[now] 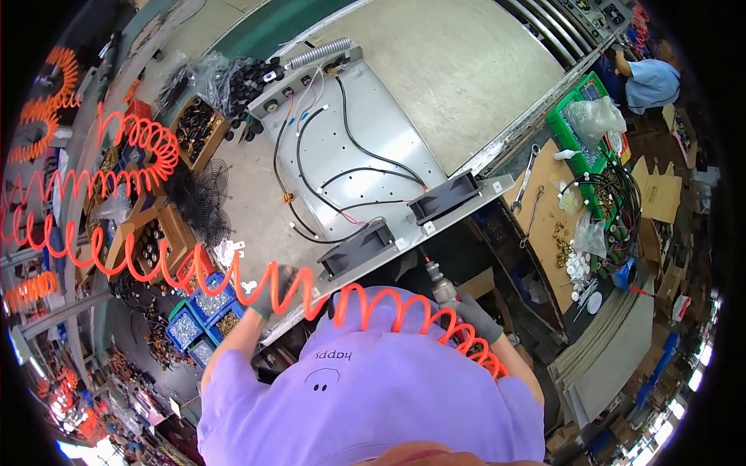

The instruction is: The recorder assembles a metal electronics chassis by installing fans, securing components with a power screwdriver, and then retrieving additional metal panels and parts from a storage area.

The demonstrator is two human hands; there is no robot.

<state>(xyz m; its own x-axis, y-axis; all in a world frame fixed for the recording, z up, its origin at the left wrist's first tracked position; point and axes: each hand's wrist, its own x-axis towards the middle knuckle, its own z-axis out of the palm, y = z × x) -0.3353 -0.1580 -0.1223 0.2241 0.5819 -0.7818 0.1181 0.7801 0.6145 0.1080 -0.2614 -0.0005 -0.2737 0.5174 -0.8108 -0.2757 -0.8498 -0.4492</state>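
A metal panel (pixel 396 132) lies on the counter (pixel 482 85), its near side running along the counter's near edge. Along that side stand 2 black fans, the left fan (pixel 357 248) and the right fan (pixel 444 198). Black cables (pixel 300 147) loop across the panel, and a gray ribbed coil (pixel 320 53) lies along its far side. Just past the counter's near edge, the right hand (pixel 478 317), in a gray glove, has its fingers wrapped around a power driver (pixel 443 286); the driver's thin bit points at the panel's near side, and I can't tell whether it touches. The left hand (pixel 273 293), also gloved, is at the counter's near edge, beside the panel's left end; an orange coiled hose (pixel 167 167) crosses in front, so I can't tell how its fingers stand. Toward the counter's left edge are blue bins (pixel 203 321) of small metal parts, black wire fan guards (pixel 217 182) and an open cardboard box (pixel 210 155). Right of the counter, a side table (pixel 544 179) carries 2 wrenches (pixel 527 179) and a green tray (pixel 556 124).
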